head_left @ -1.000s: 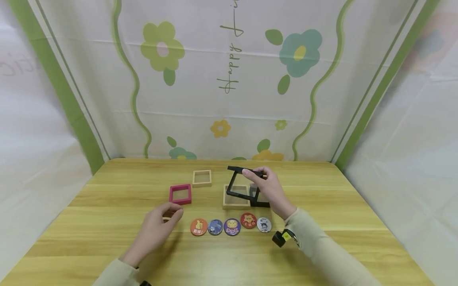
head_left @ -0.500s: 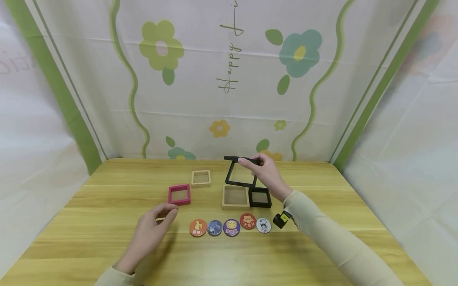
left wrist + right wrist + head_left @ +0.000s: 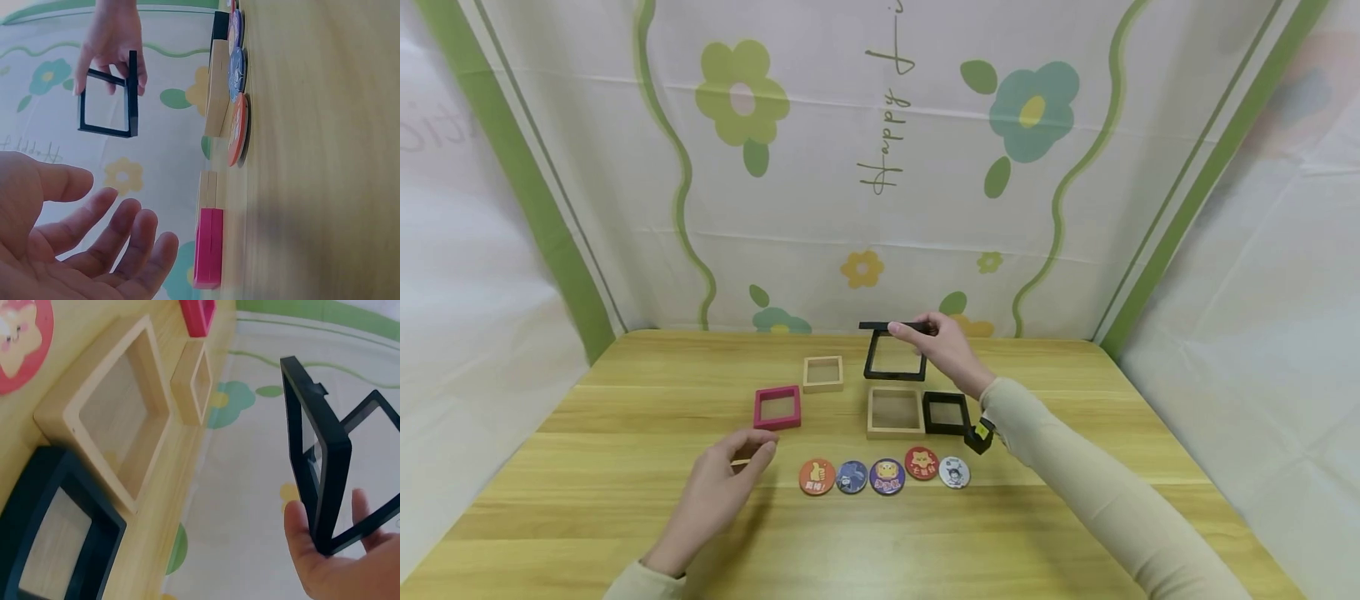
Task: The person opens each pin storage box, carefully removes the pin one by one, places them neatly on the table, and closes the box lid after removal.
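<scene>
My right hand (image 3: 951,354) pinches a black hinged display frame (image 3: 319,425) along one edge and holds it in the air toward the back of the table. Its two halves are spread apart, and clear film shows inside. Below it lie a large beige frame (image 3: 896,432) and a smaller black frame (image 3: 947,429), side by side. My left hand (image 3: 722,479) hovers over the left part of the table, fingers loosely bent around nothing. Closest to it are a magenta frame (image 3: 778,423) and an orange round badge (image 3: 817,477) with a thumbs-up.
Beside the orange badge runs a row of a blue badge (image 3: 852,477), a purple badge (image 3: 887,476), a red badge (image 3: 921,462) and a white badge (image 3: 954,472). A small beige frame (image 3: 823,387) lies farther back. Patterned cloth (image 3: 820,208) hangs behind the wooden table (image 3: 850,550).
My right hand has lifted the black display frame back and slightly left, uncovering the large beige and small black frames. My left hand has barely moved.
</scene>
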Demonstrator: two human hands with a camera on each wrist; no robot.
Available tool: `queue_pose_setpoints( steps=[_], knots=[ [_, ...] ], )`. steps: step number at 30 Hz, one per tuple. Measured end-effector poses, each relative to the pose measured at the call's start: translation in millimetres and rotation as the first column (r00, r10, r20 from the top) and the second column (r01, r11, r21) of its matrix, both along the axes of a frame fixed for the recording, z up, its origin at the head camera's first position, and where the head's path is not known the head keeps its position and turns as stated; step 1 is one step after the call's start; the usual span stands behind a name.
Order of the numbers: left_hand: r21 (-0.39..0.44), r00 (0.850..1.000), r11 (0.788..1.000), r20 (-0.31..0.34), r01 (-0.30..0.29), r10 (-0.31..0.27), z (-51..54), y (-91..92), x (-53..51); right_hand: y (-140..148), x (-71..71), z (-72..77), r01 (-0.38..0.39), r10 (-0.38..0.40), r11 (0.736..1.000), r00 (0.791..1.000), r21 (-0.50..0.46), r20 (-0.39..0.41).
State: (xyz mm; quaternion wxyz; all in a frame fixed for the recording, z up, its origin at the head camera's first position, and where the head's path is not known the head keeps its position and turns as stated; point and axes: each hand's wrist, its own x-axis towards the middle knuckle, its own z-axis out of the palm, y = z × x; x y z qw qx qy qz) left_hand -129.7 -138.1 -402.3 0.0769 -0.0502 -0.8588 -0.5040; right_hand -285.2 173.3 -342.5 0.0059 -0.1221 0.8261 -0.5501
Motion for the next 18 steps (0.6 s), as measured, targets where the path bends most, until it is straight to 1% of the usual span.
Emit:
queue_pose_setpoints(
  steps=[5,13,18],
  knots=[
    [0.004,1.000,1.000,0.004,-0.002,0.002,-1.3,0.5,0.6,-1.6,-12.9,-3.8,-0.013,0.012,0.999,0.999,0.036,0.035],
    [0.009,1.000,1.000,-0.002,-0.012,0.012,-3.7,-0.9,1.6,-3.7,-36.5,-12.6,0.012,-0.020,0.994,0.997,0.106,0.068],
    [0.011,1.000,1.000,-0.002,-0.006,0.006,-4.3,-1.3,1.5,-2.4,-48.1,-19.2,0.021,-0.031,0.993,0.996,0.120,0.087]
  ],
)
